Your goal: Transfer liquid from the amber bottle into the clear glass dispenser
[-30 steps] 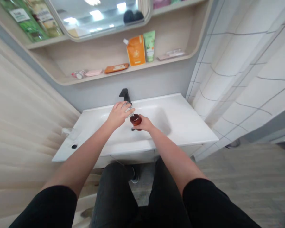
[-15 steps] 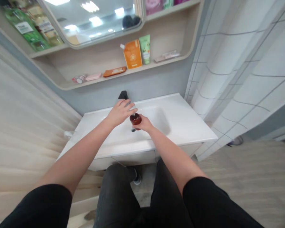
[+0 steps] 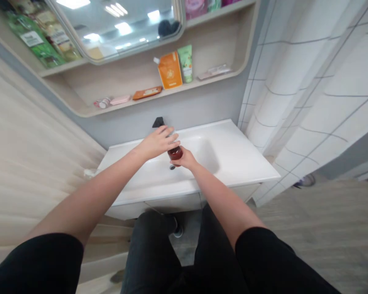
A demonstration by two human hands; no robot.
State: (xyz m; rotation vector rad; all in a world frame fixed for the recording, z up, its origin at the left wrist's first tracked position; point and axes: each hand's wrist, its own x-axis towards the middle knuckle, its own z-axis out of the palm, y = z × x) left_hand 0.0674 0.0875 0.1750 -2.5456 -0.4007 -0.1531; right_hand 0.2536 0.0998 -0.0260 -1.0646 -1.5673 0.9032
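Note:
Over the white sink (image 3: 207, 153), a small reddish-brown bottle (image 3: 175, 154) is in the grip of my right hand (image 3: 187, 158), its fingers wrapped round the side. My left hand (image 3: 160, 143) is open, with fingers stretched out and spread over the bottle's top. Those fingers hide the top, so I cannot tell whether they touch it. Behind my left hand rises a black faucet (image 3: 158, 121), its lower part covered by the hand. The drain (image 3: 172, 167) shows just below the bottle.
A wall shelf above the sink bears an orange pouch (image 3: 170, 70), a green tube (image 3: 186, 63) and a flat orange packet (image 3: 146, 93). A mirror (image 3: 119, 28) hangs over it. A pale curtain (image 3: 27, 143) borders the left; white tiles (image 3: 294, 81) stand right.
My left hand has shifted slightly to the right, covering more of the bottle's top. My right hand and the bottle stay nearly in place.

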